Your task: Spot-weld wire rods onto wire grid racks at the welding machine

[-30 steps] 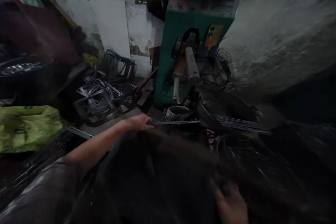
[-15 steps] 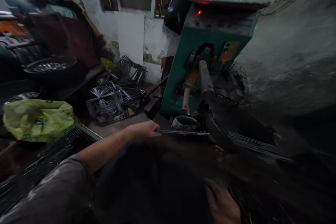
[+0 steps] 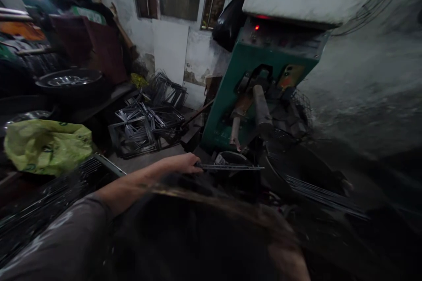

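My left hand [image 3: 180,164] reaches forward and grips one end of a flat wire frame [image 3: 231,167], held level in front of a green machine [image 3: 237,92] with a red lamp lit on top. The machine's arm [image 3: 261,107] sticks out toward me above the frame. Only part of my right hand [image 3: 290,263] shows at the bottom edge; it is blurred and its fingers are hidden in the dark. A dark blurred mass covers the lower middle of the view. A bundle of thin metal rods [image 3: 323,195] lies to the right of the machine.
A heap of bent wire frames [image 3: 145,123] lies on the floor at the left of the machine. A yellow-green plastic bag [image 3: 46,145] sits at far left, a wire rack [image 3: 66,189] below it, a dark basin [image 3: 70,81] behind. A rough wall rises on the right.
The view has tilted down and left, so the machine sits lower in frame. My left hand keeps its hold on the frame. My right hand has slid lower, toward the bottom edge.
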### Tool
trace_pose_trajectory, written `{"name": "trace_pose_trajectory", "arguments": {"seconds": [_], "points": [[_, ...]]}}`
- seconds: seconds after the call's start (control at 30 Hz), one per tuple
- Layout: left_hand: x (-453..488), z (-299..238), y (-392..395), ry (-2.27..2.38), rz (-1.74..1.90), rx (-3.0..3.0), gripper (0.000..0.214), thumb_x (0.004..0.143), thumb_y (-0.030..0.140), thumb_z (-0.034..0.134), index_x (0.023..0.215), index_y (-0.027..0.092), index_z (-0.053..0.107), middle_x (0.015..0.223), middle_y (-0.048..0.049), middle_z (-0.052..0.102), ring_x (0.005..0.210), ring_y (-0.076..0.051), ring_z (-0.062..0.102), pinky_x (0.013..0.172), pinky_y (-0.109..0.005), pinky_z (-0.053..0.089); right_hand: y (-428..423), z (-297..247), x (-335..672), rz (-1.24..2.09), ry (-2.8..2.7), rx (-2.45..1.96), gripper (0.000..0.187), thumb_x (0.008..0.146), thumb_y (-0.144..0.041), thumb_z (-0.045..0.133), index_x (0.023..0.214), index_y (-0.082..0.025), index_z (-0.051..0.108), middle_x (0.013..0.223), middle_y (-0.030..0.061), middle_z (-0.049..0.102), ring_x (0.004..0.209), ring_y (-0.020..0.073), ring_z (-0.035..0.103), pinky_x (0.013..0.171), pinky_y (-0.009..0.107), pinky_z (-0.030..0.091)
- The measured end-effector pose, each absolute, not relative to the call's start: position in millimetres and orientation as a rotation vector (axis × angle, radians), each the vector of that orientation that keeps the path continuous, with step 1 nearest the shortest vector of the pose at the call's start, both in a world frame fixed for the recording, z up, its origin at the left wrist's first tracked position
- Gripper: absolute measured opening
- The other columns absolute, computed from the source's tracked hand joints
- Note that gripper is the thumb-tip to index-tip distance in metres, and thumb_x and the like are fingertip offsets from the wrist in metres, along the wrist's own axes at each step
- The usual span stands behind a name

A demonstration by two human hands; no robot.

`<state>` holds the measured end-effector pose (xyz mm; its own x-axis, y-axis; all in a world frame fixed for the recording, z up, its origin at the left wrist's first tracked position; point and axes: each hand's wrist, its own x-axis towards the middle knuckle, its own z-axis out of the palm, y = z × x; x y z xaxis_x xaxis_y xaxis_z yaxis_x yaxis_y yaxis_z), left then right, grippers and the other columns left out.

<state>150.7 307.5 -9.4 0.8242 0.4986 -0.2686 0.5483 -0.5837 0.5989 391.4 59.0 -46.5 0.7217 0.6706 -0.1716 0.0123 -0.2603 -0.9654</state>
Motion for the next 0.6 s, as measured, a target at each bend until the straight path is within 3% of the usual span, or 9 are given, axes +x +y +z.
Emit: {"name": "trace_pose_trajectory", "arguments": {"seconds": [0.13, 0.3, 0.47, 0.6], "points": [[152, 1, 306, 0.779, -0.09, 2.344, 0.038, 0.082, 0.048, 0.053, 0.097, 0.016, 0.066, 0.071, -0.0014, 0.061, 0.059, -0.012, 0.052, 0.05, -0.021, 0.035, 119, -37, 381, 0.883, -0.346, -1.423, 0.052, 0.045, -0.04, 0.083, 0.084, -0.017, 0.057, 0.078, 0.005, 0.066, 0.075, 0.022, 0.066, 0.072, 0.035, 0.058], [151, 12, 306, 0.811, -0.086, 2.352, 0.036, 0.082, 0.047, 0.053, 0.094, 0.015, 0.066, 0.068, -0.001, 0.059, 0.056, -0.012, 0.05, 0.05, -0.022, 0.034, 169, -34, 369, 0.955, -0.234, -1.301, 0.061, 0.036, -0.035, 0.086, 0.083, -0.017, 0.051, 0.067, 0.0023, 0.065, 0.06, 0.0193, 0.065, 0.052, 0.032, 0.058], [151, 11, 309, 0.828, -0.105, 2.334, 0.035, 0.081, 0.047, 0.053, 0.09, 0.015, 0.065, 0.07, -0.0012, 0.06, 0.057, -0.012, 0.051, 0.049, -0.022, 0.034, 192, -42, 366, 0.71, -0.297, -1.279, 0.055, 0.048, -0.044, 0.081, 0.082, -0.017, 0.048, 0.062, -0.0027, 0.062, 0.052, 0.0137, 0.061, 0.048, 0.027, 0.056], [152, 8, 313, 0.819, -0.09, 2.302, 0.036, 0.08, 0.048, 0.052, 0.093, 0.016, 0.065, 0.072, -0.0008, 0.061, 0.059, -0.012, 0.052, 0.049, -0.021, 0.034, 201, -42, 357, 0.589, -0.342, -1.195, 0.051, 0.054, -0.042, 0.079, 0.083, -0.018, 0.046, 0.064, -0.0051, 0.06, 0.056, 0.0127, 0.062, 0.056, 0.027, 0.057]]}}
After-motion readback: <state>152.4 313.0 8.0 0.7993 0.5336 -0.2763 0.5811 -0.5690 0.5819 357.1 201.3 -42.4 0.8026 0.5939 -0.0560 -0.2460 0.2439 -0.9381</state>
